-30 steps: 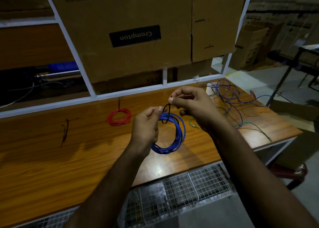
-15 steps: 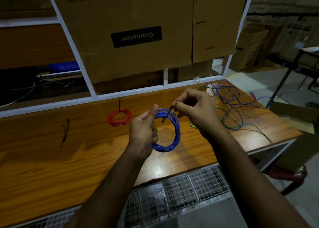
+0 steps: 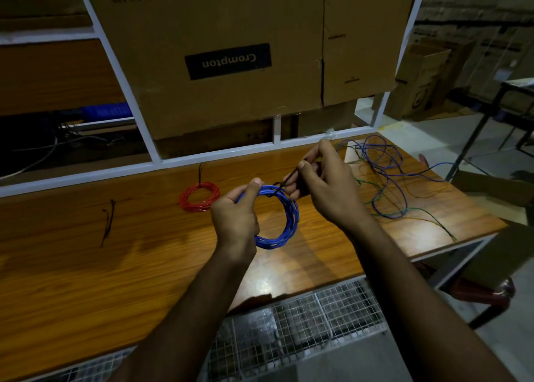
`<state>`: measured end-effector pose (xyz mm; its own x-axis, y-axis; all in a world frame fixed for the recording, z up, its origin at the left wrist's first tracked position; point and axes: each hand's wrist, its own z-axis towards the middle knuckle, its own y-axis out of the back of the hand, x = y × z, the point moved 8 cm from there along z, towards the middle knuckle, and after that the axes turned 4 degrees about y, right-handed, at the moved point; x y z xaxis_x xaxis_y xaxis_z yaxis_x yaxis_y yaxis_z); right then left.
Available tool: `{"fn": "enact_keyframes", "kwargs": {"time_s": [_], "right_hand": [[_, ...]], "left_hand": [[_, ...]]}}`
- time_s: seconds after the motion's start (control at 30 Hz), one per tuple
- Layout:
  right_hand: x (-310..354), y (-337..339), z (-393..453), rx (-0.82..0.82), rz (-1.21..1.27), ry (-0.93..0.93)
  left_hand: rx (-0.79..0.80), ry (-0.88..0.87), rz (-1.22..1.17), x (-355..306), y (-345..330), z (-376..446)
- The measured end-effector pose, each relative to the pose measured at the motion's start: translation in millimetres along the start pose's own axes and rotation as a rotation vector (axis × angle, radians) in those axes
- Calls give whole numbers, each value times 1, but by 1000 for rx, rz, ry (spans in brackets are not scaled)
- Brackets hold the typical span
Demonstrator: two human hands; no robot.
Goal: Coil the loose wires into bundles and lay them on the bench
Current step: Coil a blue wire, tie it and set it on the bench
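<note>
Head view: left hand [image 3: 235, 222] grips blue wire coil [image 3: 284, 222] w/ fingers curled round its left side, thumb up on top, coil held above wooden bench [image 3: 86, 280]. Right hand [image 3: 326, 185] pinches thin black tie [image 3: 286, 180] btwn thumb & fingers at coil's top. Red wire coil [image 3: 199, 196] lies on bench, left of hands. Loose wires [image 3: 384, 179] tangled on bench at right. Another black tie [image 3: 107, 222] lies far left
</note>
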<state>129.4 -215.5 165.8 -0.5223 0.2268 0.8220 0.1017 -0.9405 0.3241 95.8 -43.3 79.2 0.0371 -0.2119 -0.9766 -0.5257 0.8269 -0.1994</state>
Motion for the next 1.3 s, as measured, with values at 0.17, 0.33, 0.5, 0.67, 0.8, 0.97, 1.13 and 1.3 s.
{"fn": "enact_keyframes", "kwargs": {"time_s": [0.17,0.33,0.5,0.67,0.8,0.97,1.13,1.3], "right_hand": [[14,3,2,-76,-136,92],[21,-3,2,-47,-22,90],[11,-9,16,-124,202,-68],[13,-30,13,-85,183,-180],[13,-31,19,-84,318,-281],[-7,-28,42,35,277,-368],[-56,-64,5,398,-28,-453],[-91,-88,-23,335,256,-577]], "left_hand": [[-78,-23,27,5,4,2],[-153,-24,89,16,14,11],[-143,-31,142,20,13,8],[-224,-215,335,1,18,9],[-233,-251,382,-2,18,10],[-187,1,95,9,20,19],[-141,278,-165,22,29,27],[66,442,-347,42,20,29]]}}
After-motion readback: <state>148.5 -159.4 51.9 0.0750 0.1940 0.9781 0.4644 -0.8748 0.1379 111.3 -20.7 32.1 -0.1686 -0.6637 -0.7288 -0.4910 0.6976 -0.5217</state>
